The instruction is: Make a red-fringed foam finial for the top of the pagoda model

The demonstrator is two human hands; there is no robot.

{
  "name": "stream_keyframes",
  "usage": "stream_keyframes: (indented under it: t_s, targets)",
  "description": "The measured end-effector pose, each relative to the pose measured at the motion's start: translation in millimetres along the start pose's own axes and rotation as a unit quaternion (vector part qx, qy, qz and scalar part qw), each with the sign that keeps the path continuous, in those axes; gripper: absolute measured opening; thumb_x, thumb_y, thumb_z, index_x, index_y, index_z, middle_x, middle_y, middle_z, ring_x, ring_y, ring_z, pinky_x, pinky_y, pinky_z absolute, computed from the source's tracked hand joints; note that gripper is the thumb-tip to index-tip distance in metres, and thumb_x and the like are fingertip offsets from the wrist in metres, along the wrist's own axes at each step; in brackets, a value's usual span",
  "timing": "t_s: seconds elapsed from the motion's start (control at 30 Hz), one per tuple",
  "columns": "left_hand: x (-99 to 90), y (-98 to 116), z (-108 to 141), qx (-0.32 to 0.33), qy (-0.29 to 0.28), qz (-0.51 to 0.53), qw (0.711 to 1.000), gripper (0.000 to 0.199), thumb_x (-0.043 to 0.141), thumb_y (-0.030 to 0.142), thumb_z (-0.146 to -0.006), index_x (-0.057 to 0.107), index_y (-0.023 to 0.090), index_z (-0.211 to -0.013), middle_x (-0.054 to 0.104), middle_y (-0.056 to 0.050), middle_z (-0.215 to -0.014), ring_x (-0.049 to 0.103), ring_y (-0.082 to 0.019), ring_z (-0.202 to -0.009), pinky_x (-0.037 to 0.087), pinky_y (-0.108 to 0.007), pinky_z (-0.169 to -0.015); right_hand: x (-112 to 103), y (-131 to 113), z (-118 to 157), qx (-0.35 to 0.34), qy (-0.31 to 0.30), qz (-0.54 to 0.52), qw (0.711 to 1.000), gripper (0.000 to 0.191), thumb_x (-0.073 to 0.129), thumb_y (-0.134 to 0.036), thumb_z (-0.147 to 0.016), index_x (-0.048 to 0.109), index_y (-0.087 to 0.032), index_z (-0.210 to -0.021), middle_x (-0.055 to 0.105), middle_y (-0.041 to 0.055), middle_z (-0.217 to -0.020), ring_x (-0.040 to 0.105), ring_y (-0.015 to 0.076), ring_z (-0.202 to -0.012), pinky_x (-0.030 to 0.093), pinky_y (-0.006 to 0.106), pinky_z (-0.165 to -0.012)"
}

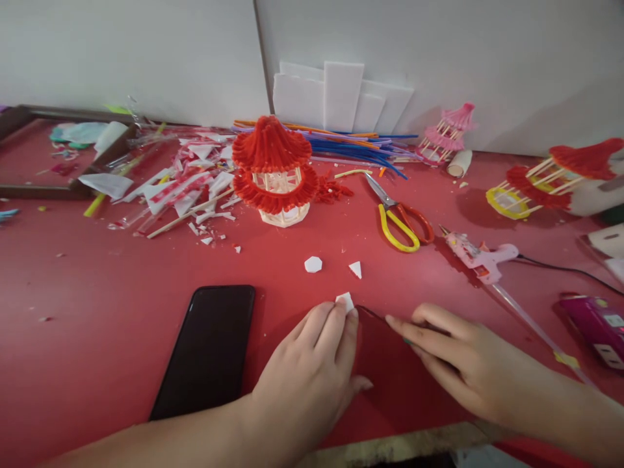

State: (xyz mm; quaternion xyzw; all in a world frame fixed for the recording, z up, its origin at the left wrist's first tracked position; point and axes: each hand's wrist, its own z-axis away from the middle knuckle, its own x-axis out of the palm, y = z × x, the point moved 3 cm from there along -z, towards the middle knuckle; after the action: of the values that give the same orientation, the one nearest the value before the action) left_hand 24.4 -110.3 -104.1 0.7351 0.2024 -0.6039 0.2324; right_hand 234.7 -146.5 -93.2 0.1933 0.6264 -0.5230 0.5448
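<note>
One small white piece (344, 301) lies pressed under the flattened left hand (312, 354) on a red table (97, 312); the right hand (468, 357) pinches a thin dark tool (371, 313) beside it

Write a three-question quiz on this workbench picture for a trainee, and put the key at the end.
1. True or false: the black phone lies farther left than the scissors.

2. What are the fingers of the left hand touching?
A. the pink glue gun
B. a small white piece
C. the red-roofed model

3. Fill in: the thin dark tool is held in the ____.

Key: 1. True. 2. B. 3. Right hand.
</note>
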Motion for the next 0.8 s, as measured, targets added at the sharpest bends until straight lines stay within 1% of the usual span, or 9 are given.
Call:
stream_keyframes:
  t_s: [0.07,0.13,0.2,0.3,0.4,0.5,0.57,0.73,0.8]
  targets:
    - [-0.2,-2,-1,-0.011,-0.009,0.008,1.0,0.078,0.075,0.05,-0.076,0.056,0.0,-0.133,0.063,-0.022,-0.128,0.063,-0.034,-0.108,0.059,-0.044,-0.091,2,2,1,0.013,0.019,-0.014,1.0,0.052,0.041,-0.014,-0.095,0.044,-0.024,-0.146,0.062,0.0092,-0.108,0.067,0.0153,-0.086,0.06,0.028,-0.077]
    - [-0.7,-2,-1,-0.009,-0.001,0.008,1.0,0.08,0.075,0.051,-0.076,0.056,-0.002,-0.132,0.063,-0.024,-0.128,0.063,-0.035,-0.107,0.059,-0.044,-0.09,4,4,-1,0.018,0.037,-0.024,0.999,0.051,0.04,-0.015,-0.097,0.043,-0.026,-0.147,0.059,0.0094,-0.111,0.066,0.0151,-0.088,0.059,0.03,-0.08]
    - [-0.8,-3,-1,0.0,0.012,0.004,1.0,0.081,0.075,0.05,-0.076,0.056,-0.005,-0.132,0.063,-0.024,-0.129,0.063,-0.036,-0.109,0.059,-0.044,-0.091,4,5,-7,0.011,0.04,-0.028,0.999,0.052,0.039,-0.014,-0.097,0.042,-0.027,-0.147,0.058,0.0087,-0.11,0.065,0.0145,-0.088,0.058,0.031,-0.081]
    - [0.3,-2,1,0.018,0.019,0.003,1.0,0.076,0.072,0.049,-0.079,0.057,-0.005,-0.13,0.064,-0.023,-0.129,0.062,-0.036,-0.114,0.058,-0.042,-0.095,-1,5,-17,0.002,0.017,-0.023,1.0,0.053,0.038,-0.013,-0.097,0.043,-0.029,-0.146,0.056,0.0066,-0.104,0.064,0.0142,-0.084,0.058,0.033,-0.08]
    - [2.0,-1,1,0.033,0.021,0.0,0.999,0.069,0.069,0.048,-0.082,0.059,-0.003,-0.128,0.065,-0.021,-0.128,0.062,-0.035,-0.117,0.056,-0.041,-0.099,-8,5,-24,-0.003,-0.012,-0.021,1.0,0.053,0.039,-0.012,-0.095,0.044,-0.029,-0.145,0.055,0.0056,-0.103,0.063,0.0139,-0.081,0.057,0.034,-0.079]
    - [3.3,0,2,0.035,0.022,-0.003,0.999,0.068,0.069,0.048,-0.083,0.061,-0.003,-0.126,0.066,-0.021,-0.127,0.063,-0.035,-0.116,0.056,-0.041,-0.098,-11,3,-27,-0.013,-0.03,-0.025,0.999,0.054,0.04,-0.012,-0.095,0.044,-0.029,-0.146,0.055,0.0054,-0.102,0.062,0.0134,-0.08,0.057,0.033,-0.078]
    - [3.3,0,2,0.035,0.025,-0.005,0.999,0.069,0.07,0.049,-0.081,0.061,-0.003,-0.126,0.066,-0.02,-0.126,0.063,-0.035,-0.116,0.056,-0.041,-0.098,-11,3,-27,-0.017,-0.032,-0.024,0.999,0.055,0.04,-0.011,-0.094,0.044,-0.028,-0.146,0.055,0.0053,-0.101,0.062,0.0126,-0.078,0.057,0.031,-0.078]
    - [2.3,0,3,0.037,0.025,-0.014,0.999,0.069,0.072,0.049,-0.08,0.062,-0.002,-0.125,0.067,-0.02,-0.126,0.064,-0.035,-0.115,0.057,-0.041,-0.097,-15,1,-29,-0.028,-0.004,-0.017,0.999,0.055,0.045,-0.01,-0.092,0.049,-0.028,-0.144,0.059,0.0049,-0.099,0.06,0.0104,-0.072,0.055,0.025,-0.074]
    - [2.7,0,2,0.036,0.021,-0.013,0.999,0.069,0.071,0.048,-0.08,0.061,-0.002,-0.126,0.066,-0.02,-0.127,0.063,-0.035,-0.116,0.056,-0.041,-0.098,-17,2,-29,-0.027,-0.001,-0.018,0.999,0.056,0.046,-0.01,-0.091,0.049,-0.029,-0.144,0.06,0.0047,-0.098,0.06,0.0102,-0.071,0.054,0.024,-0.072]
